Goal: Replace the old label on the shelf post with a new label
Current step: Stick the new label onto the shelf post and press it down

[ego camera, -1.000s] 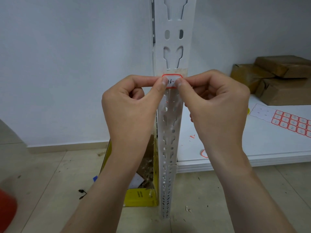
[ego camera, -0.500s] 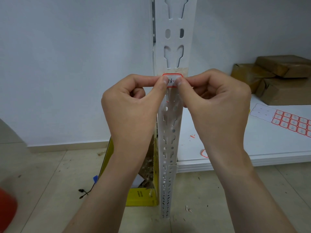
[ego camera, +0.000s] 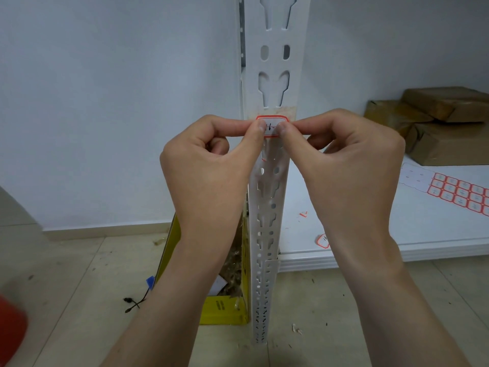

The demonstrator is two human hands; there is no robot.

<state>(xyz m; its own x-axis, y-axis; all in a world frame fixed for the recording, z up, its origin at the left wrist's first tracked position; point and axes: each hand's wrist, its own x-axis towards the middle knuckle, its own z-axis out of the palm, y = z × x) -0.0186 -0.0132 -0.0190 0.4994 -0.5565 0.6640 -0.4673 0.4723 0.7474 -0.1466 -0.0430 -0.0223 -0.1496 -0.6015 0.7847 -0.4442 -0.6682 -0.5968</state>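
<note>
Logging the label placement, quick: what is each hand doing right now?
Left hand: closed, pinching the left end of the new label.
Right hand: closed, pinching the label's right end.

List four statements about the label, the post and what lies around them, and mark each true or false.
1. The left hand and right hand both hold the label against the shelf post. True.
2. The label sheet lies on the floor. False: it lies on the white shelf.
3. Brown parcels sit on the shelf. True.
4. The yellow box stands right of the shelf post. False: it stands on the floor, left of the post.
</note>
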